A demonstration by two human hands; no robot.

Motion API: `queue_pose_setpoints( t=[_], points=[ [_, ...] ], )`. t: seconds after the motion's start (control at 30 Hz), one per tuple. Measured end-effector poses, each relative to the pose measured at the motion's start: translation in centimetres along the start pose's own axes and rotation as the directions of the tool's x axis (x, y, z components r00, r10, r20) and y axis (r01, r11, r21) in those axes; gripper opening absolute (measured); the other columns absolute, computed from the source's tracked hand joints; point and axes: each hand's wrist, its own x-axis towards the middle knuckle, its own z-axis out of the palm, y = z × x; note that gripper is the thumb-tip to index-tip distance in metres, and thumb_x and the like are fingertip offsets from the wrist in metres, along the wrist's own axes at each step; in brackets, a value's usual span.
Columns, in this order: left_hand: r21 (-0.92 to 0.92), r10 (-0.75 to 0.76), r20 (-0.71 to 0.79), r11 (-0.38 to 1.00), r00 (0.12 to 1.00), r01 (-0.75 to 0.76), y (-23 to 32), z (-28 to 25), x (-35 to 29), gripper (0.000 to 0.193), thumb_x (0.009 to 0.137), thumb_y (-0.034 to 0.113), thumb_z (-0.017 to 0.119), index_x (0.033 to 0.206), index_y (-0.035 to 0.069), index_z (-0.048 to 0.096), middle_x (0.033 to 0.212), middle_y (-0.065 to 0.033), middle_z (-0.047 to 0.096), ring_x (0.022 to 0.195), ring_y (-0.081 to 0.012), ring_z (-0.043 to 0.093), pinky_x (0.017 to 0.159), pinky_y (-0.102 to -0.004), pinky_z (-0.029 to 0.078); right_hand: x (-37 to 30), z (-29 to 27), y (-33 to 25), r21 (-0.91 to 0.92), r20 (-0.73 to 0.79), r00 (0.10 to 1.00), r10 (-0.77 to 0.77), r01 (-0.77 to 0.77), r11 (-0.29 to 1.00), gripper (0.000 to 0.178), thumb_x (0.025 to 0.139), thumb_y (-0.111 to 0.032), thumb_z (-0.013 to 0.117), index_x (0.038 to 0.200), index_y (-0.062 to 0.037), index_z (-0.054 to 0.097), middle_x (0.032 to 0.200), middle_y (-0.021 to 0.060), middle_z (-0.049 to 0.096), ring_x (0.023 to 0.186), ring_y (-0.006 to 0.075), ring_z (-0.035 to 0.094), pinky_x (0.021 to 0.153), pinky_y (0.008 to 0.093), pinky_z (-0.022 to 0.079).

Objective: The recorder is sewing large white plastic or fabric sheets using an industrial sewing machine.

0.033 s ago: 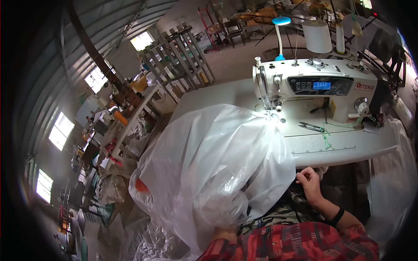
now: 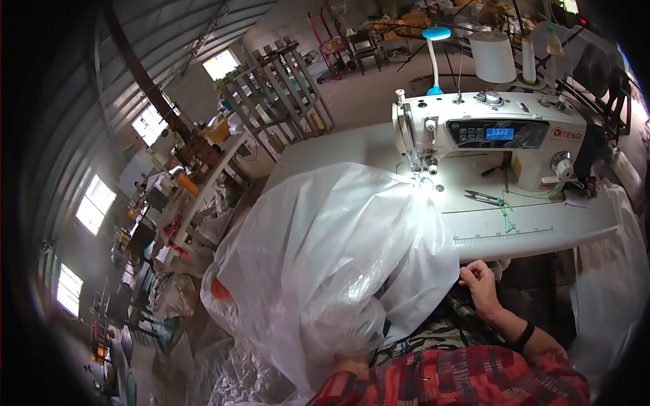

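Observation:
A large translucent white plastic sheet (image 2: 291, 230), perhaps a bag, drapes from under the sewing machine's (image 2: 501, 128) needle area over the table's front edge and down to my lap. My left hand (image 2: 347, 328) is beneath or behind the sheet's lower part; only a blurred shape shows through, so its fingers are hidden. Just below the table edge, my right hand (image 2: 482, 291) has its fingers curled together, fingertips right beside the sheet's right border. Whether they pinch the sheet I cannot make out. An orange-red patch shows at the sheet's left side.
On the white table (image 2: 528, 237) lie thread snips (image 2: 484, 197) with green thread (image 2: 506, 215) next to them. A white thread cone (image 2: 492, 57) and a blue-topped lamp (image 2: 437, 34) stand behind the machine. A metal rack (image 2: 277, 91) is at the back left; crumpled plastic (image 2: 244, 372) heaps at lower left.

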Motion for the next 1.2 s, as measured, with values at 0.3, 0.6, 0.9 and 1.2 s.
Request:
queue_pose_setpoints(
  t=[0.3, 0.6, 0.9, 1.2],
  points=[
    [0.054, 0.051, 0.020, 0.997, 0.999, -0.052, 1.0, -0.6, 0.8, 0.048, 0.090, 0.031, 0.072, 0.121, -0.004, 0.059, 0.114, -0.0123, 0.064, 0.108, -0.0241, 0.060, 0.099, -0.0373, 0.044, -0.5, 3.4, 0.5, 0.037, 0.113, 0.965, 0.239, -0.244, 0.969, 0.040, 0.091, -0.026, 0.073, 0.113, 0.0007, 0.054, 0.098, 0.0045, 0.061, 0.087, 0.0111, 0.055, 0.080, 0.0267, 0.046],
    [0.110, 0.083, 0.034, 0.990, 0.996, -0.086, 1.2, -1.6, 1.1, 0.051, 0.090, 0.032, 0.072, 0.123, -0.004, 0.058, 0.116, -0.0128, 0.064, 0.110, -0.0245, 0.059, 0.100, -0.0372, 0.043, -0.2, 4.4, 1.5, 0.111, 0.161, 0.968, 0.190, -0.209, 0.972, 0.036, 0.090, -0.009, 0.062, 0.123, 0.0042, 0.055, 0.112, 0.0083, 0.064, 0.101, 0.0160, 0.059, 0.093, 0.0306, 0.046],
    [0.161, 0.114, 0.031, 0.980, 0.993, -0.118, 1.4, -2.9, 1.0, 0.053, 0.090, 0.034, 0.072, 0.124, -0.004, 0.057, 0.118, -0.0132, 0.063, 0.112, -0.0249, 0.059, 0.102, -0.0372, 0.042, -0.4, 4.3, 1.0, 0.084, 0.109, 0.967, 0.232, -0.242, 0.967, 0.025, 0.086, -0.011, 0.058, 0.107, 0.0028, 0.061, 0.092, 0.0025, 0.062, 0.082, 0.0117, 0.054, 0.075, 0.0280, 0.043],
    [0.218, 0.143, 0.034, 0.965, 0.989, -0.147, 1.7, -4.0, 0.9, 0.056, 0.090, 0.035, 0.072, 0.126, -0.004, 0.056, 0.120, -0.0136, 0.062, 0.114, -0.0253, 0.058, 0.103, -0.0372, 0.041, -0.2, 4.3, 1.6, 0.115, 0.117, 0.973, 0.199, -0.212, 0.971, 0.022, 0.091, -0.013, 0.057, 0.105, 0.0019, 0.064, 0.091, 0.0025, 0.064, 0.082, 0.0113, 0.056, 0.075, 0.0276, 0.044]
  ],
)
